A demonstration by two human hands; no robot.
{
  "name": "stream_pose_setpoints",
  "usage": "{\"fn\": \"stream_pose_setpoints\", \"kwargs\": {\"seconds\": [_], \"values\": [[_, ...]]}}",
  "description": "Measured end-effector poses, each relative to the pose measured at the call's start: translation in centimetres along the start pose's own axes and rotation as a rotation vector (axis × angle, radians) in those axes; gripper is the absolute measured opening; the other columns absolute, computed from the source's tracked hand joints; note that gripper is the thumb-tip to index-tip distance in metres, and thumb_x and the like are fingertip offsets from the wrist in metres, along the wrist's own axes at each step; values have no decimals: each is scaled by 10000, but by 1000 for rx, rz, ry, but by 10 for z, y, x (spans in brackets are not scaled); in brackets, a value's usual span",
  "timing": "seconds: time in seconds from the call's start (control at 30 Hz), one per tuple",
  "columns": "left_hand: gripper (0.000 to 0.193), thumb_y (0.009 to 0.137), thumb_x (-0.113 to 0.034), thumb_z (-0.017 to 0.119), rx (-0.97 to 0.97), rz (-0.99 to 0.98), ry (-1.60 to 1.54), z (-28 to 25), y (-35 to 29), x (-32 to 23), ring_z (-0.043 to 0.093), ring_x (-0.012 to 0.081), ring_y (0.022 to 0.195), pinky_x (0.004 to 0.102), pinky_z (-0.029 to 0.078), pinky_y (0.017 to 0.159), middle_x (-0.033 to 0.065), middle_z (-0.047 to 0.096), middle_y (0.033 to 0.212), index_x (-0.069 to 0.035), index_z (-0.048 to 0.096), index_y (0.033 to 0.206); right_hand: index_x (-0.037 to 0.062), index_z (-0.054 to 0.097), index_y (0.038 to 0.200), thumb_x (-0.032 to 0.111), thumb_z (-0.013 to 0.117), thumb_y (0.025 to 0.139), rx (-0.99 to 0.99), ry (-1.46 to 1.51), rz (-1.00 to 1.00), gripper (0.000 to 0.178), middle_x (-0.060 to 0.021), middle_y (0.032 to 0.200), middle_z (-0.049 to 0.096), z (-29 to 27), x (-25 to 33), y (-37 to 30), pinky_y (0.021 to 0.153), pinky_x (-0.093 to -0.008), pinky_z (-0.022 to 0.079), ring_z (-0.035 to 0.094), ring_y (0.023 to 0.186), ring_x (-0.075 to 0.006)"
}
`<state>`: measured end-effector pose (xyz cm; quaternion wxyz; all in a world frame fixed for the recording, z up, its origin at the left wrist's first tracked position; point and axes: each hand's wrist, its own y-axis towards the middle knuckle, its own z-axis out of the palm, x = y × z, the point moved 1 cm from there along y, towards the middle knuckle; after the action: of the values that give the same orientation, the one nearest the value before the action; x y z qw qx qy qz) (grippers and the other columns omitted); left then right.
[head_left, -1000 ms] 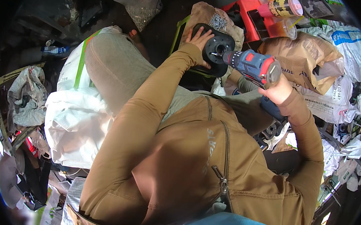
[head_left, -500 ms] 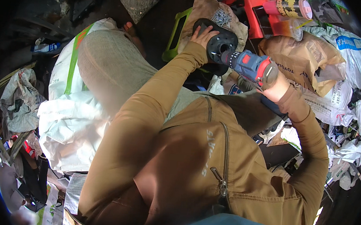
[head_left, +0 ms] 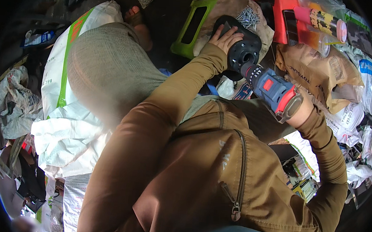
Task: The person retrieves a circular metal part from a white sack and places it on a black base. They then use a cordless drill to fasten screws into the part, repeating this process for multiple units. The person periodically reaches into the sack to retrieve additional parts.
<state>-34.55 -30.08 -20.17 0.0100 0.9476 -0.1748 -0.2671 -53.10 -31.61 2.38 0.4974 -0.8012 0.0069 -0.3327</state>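
My left hand [head_left: 227,38] lies over a black moulded plastic part [head_left: 247,47], fingers spread across its upper side and holding it in place. A round recessed opening in the part faces the drill. Wrapped round a blue and red cordless drill [head_left: 270,88], my right hand [head_left: 303,112] keeps its nose pointed up and left into that opening. The bit and the drill's handle are hidden. Just beyond the part, a pile of silver screws [head_left: 248,17] rests on brown paper [head_left: 228,4].
A green plastic stool [head_left: 187,32] stands under the paper. Right of it, a red stool [head_left: 283,21] bears a patterned tumbler [head_left: 324,22] and a clear drink cup [head_left: 321,42]. A brown paper sack [head_left: 318,73] and white woven sacks [head_left: 74,138] surround my legs.
The whole view has shifted, so the hands, part and drill appear farther right. The drill's rear end sits a little lower against the part, its nose still at the opening.
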Motion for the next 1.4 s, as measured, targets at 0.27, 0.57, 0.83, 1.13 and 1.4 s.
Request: {"fn": "stream_pose_setpoints", "kwargs": {"seconds": [0.27,0.57,0.83,1.13,1.4], "values": [[664,775,-450,556,-2,-11,-17,-4,0,-1,187,173,1402,476,51,1153,-40,332,1435,-154,376,1342,31,641,970,318,754,674,-53,-605,-68,428,-166,839,677,-4,41,-5,724,-356,521,669,799,-305],[654,741,-362,634,-227,57,-170,11,-5,1,296,223,1367,531,138,1124,11,424,1369,-106,413,1300,79,657,1013,330,695,754,-87,-693,-123,363,-169,872,674,21,44,-3,710,-376,521,654,828,-329],[809,602,-426,775,-188,98,-323,-2,-4,11,306,209,1365,486,126,1127,0,463,1357,-185,459,1308,81,641,958,306,668,766,-291,-528,-369,297,-174,819,663,63,34,-116,694,-409,517,640,796,-356],[766,668,-460,731,-87,150,-109,-82,-22,-13,241,220,1393,452,96,1137,-8,359,1453,-206,457,1338,15,528,1215,50,663,692,-345,232,-394,541,-143,1158,590,135,-134,-149,977,-333,411,550,1082,-285],[663,806,-557,495,-203,247,199,-164,-17,-80,263,263,1383,482,124,1121,35,346,1467,-193,426,1355,-11,519,1231,329,742,742,-358,-245,-458,637,-213,1112,598,113,-137,-165,889,-375,469,596,1018,-289]]}}
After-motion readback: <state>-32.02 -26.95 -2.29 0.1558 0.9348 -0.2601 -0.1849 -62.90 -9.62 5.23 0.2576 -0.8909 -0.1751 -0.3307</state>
